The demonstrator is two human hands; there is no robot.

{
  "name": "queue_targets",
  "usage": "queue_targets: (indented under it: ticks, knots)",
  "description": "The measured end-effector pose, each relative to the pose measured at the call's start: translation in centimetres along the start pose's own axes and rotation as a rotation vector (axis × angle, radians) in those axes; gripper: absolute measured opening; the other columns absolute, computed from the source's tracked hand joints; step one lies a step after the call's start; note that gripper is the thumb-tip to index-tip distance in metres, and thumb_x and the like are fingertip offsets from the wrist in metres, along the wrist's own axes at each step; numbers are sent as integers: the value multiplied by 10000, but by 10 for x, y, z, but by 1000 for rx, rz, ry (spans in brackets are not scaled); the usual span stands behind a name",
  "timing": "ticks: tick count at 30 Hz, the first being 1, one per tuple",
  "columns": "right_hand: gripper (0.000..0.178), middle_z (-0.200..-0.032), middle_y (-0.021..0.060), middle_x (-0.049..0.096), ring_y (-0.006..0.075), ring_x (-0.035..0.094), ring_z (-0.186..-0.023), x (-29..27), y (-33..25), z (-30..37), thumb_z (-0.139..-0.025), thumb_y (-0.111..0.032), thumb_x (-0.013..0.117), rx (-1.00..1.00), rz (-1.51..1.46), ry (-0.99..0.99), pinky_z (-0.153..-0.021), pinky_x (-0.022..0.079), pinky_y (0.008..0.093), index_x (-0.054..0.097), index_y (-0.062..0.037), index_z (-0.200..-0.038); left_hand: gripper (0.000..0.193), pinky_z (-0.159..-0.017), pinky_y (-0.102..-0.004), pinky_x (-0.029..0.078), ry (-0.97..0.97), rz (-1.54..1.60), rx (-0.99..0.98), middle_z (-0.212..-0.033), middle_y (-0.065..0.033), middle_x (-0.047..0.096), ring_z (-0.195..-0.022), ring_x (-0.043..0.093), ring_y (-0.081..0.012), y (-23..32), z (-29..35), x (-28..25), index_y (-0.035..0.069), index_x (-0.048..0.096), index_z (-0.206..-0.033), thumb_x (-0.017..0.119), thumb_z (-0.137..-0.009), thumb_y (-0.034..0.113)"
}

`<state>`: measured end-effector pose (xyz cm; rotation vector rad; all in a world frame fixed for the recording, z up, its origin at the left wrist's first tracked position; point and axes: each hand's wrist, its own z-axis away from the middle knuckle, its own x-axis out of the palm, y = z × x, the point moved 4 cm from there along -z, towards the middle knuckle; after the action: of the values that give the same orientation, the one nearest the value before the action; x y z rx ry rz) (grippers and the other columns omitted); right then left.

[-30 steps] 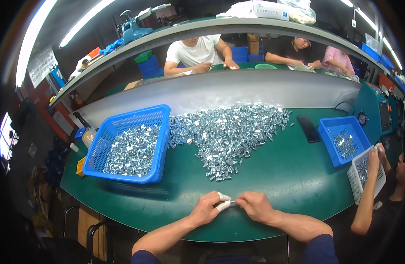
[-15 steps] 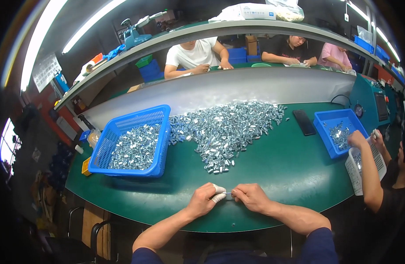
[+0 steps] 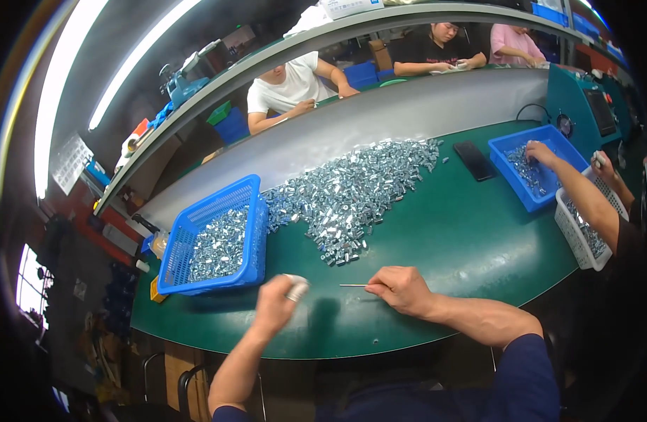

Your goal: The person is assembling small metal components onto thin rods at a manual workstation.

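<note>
My right hand (image 3: 402, 291) is closed on a thin metal rod (image 3: 353, 285), which points left from the fingertips over the green tabletop. My left hand (image 3: 280, 304), with white coverings on some fingers, hangs near the front right corner of the blue basket (image 3: 254, 246). Motion smears its curled fingers, so whether it holds a small part is hidden. Beyond both hands spreads a large pile of small silvery metal parts (image 3: 344, 197). More of these parts (image 3: 221, 243) fill the basket.
At right, a co-worker's hand (image 3: 541, 153) reaches into a blue tray (image 3: 510, 158); a white basket (image 3: 584, 257) stands beside it. A dark phone (image 3: 474, 160) lies on the table (image 3: 436, 232). Behind a metal partition (image 3: 478, 105), other people sit below a raised shelf (image 3: 281, 49).
My hands have come apart. My left hand has swung left toward the basket, while my right keeps the rod, now exposed. The whole view has tilted and shifted.
</note>
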<state>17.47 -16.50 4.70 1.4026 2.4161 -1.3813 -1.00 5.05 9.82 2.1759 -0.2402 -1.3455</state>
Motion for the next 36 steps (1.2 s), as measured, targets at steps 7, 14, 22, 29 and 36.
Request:
queue_targets:
  ticks: [7, 14, 22, 29, 36]
  knots:
    - [156, -792, 123, 717, 246, 683, -676, -3, 4, -2, -923, -174, 780, 208, -106, -61, -609, 513, 363, 741, -23, -928, 140, -872, -432, 542, 416, -560, -58, -1005, -172, 736, -948, 698, -348, -53, -40, -108, 5, 732, -1033, 740, -916, 81]
    - [176, -808, 118, 731, 241, 689, -687, -3, 8, 0, -930, -206, 776, 283, -94, -71, -621, 521, 362, 746, -33, -918, 392, -898, -427, 547, 52, -311, 179, -1092, -137, 708, -1024, 674, -349, -14, -44, 42, 81, 719, -1203, 838, -836, 149]
    - [203, -823, 147, 725, 318, 698, -722, 7, 17, 7, -927, -245, 757, 281, -121, -47, -642, 527, 407, 738, -44, -912, 201, -784, -376, 554, 22, -152, 122, -976, -141, 687, -881, 691, -311, -25, -29, 67, 37, 699, -1022, 791, -843, 26]
    - [152, -825, 132, 716, 221, 680, -709, 3, 23, -7, -909, -158, 781, 324, -104, -70, -648, 525, 348, 741, -14, -938, 193, -798, -279, 531, 39, 239, -144, -954, -85, 690, -870, 666, -144, -14, -27, 61, 0, 733, -1106, 740, -913, 8]
    - [150, -806, 99, 712, 151, 647, -706, 9, 28, -2, -940, -138, 766, 403, -151, -124, -632, 513, 319, 737, 7, -957, 145, -831, -275, 553, -18, 637, -336, -1079, -84, 745, -945, 704, -160, -26, -7, 85, 11, 684, -1129, 700, -988, 44]
